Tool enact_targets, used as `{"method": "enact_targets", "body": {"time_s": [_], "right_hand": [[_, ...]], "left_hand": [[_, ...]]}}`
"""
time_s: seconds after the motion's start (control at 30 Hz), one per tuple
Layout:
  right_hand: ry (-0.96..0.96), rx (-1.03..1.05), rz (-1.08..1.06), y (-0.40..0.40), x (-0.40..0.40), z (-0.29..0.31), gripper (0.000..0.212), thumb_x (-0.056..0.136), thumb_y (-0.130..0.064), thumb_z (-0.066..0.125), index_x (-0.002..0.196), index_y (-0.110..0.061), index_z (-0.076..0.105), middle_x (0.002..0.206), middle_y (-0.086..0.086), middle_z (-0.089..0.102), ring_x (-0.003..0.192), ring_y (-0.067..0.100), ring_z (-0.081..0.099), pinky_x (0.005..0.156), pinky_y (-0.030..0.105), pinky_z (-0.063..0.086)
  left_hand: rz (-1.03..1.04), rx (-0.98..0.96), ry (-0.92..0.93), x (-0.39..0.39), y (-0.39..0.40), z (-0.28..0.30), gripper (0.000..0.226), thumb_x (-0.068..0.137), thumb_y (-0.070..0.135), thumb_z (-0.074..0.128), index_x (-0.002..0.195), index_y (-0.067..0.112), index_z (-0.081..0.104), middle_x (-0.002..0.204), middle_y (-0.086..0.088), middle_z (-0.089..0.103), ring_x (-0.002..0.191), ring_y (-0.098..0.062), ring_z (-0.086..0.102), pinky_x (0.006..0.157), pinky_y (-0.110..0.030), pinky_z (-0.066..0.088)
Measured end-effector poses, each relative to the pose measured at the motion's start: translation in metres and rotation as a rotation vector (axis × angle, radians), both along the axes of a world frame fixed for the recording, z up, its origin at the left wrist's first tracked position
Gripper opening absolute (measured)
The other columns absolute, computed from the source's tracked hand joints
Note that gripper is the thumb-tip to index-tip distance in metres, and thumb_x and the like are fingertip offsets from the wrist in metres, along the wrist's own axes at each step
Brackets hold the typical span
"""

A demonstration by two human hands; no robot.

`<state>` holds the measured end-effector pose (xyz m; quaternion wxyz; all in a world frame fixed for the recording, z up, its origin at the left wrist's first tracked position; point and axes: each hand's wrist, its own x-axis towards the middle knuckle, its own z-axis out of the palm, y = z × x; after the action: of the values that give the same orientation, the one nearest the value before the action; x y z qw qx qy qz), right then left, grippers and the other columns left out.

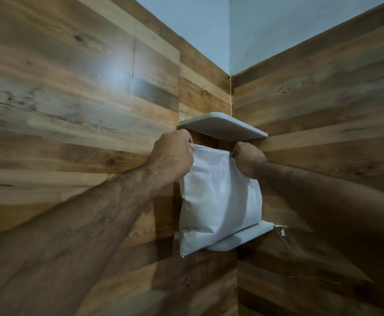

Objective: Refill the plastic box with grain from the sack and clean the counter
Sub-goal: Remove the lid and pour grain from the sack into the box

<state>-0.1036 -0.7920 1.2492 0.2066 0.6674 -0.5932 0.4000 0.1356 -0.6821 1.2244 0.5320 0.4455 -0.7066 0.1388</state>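
The fingertips of the left hand [171,156] and the right hand [248,159] curl out of sight behind the top edge of the sack [218,201]. Below those fingers, the sack hides most of the lower shelf [252,234]. Both forearms run off the frame's edges.

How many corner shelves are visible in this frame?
2: the upper shelf sits above the sack; the lower shelf is under the sack.
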Motion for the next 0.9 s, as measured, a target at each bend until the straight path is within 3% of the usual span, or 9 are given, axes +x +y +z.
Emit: {"method": "enact_targets", "body": {"time_s": [0.13, 0.23, 0.33, 0.4, 0.5, 0.7, 0.9], "right_hand": [[0.072, -0.011, -0.040, 0.047, -0.015, 0.017, 0.020, 0.111, -0.026, 0.049, 0.110, -0.013, 0.065, 0.119, 0.015, 0.070, 0.106, 0.035, 0.065, 0.079, 0.034, 0.042], [0.100, -0.017, -0.049, 0.091, -0.028, 0.027, 0.021, 0.112, -0.027, 0.049, 0.098, -0.016, 0.059, 0.104, 0.011, 0.065, 0.091, 0.030, 0.059, 0.074, 0.035, 0.041], [0.129, 0.018, -0.028, 0.135, -0.048, 0.026, 0.019, 0.111, -0.030, 0.049, 0.099, -0.019, 0.059, 0.107, 0.007, 0.065, 0.093, 0.027, 0.059, 0.076, 0.038, 0.049], [0.204, 0.070, -0.047, 0.169, -0.064, 0.013, 0.017, 0.111, -0.030, 0.050, 0.099, -0.021, 0.057, 0.108, 0.004, 0.062, 0.097, 0.028, 0.058, 0.083, 0.041, 0.052], [0.307, 0.212, -0.080, 0.227, -0.090, -0.025, 0.015, 0.110, -0.028, 0.052, 0.097, -0.023, 0.056, 0.104, 0.006, 0.064, 0.096, 0.030, 0.059, 0.081, 0.039, 0.050], [0.367, 0.503, -0.065, 0.343, -0.141, -0.155, 0.016, 0.110, -0.030, 0.054, 0.099, -0.020, 0.059, 0.100, 0.003, 0.065, 0.094, 0.028, 0.060, 0.076, 0.037, 0.044], [0.373, 0.693, 0.011, 0.430, -0.162, -0.291, 0.016, 0.108, -0.035, 0.057, 0.103, -0.021, 0.063, 0.100, -0.002, 0.063, 0.094, 0.026, 0.060, 0.080, 0.039, 0.052]], "left_hand": [[-0.024, -0.038, -0.020, -0.006, 0.031, -0.005, 0.013, 0.113, 0.025, 0.055, 0.115, 0.019, 0.066, 0.101, -0.002, 0.071, 0.084, -0.018, 0.072, 0.070, -0.029, 0.060], [-0.047, -0.073, -0.013, -0.015, 0.064, -0.009, 0.015, 0.113, 0.026, 0.054, 0.115, 0.018, 0.066, 0.098, 0.000, 0.071, 0.084, -0.017, 0.071, 0.063, -0.020, 0.048], [-0.062, -0.080, -0.002, -0.033, 0.110, -0.020, 0.013, 0.112, 0.025, 0.055, 0.114, 0.017, 0.066, 0.095, 0.003, 0.068, 0.087, -0.016, 0.066, 0.060, -0.014, 0.035], [-0.072, -0.056, 0.000, -0.046, 0.143, -0.035, 0.012, 0.111, 0.023, 0.055, 0.112, 0.018, 0.066, 0.098, 0.005, 0.066, 0.091, -0.017, 0.062, 0.063, -0.019, 0.039], [-0.135, 0.038, 0.012, -0.067, 0.194, -0.070, 0.011, 0.108, 0.022, 0.057, 0.105, 0.020, 0.067, 0.100, 0.002, 0.071, 0.094, -0.023, 0.067, 0.078, -0.033, 0.051], [-0.209, 0.275, 0.015, -0.111, 0.309, -0.186, 0.010, 0.108, 0.024, 0.058, 0.099, 0.025, 0.063, 0.093, 0.001, 0.071, 0.090, -0.026, 0.067, 0.080, -0.039, 0.055], [-0.238, 0.475, 0.022, -0.139, 0.417, -0.319, 0.010, 0.109, 0.022, 0.057, 0.103, 0.020, 0.066, 0.082, 0.009, 0.062, 0.078, -0.016, 0.061, 0.062, -0.027, 0.038]]}}
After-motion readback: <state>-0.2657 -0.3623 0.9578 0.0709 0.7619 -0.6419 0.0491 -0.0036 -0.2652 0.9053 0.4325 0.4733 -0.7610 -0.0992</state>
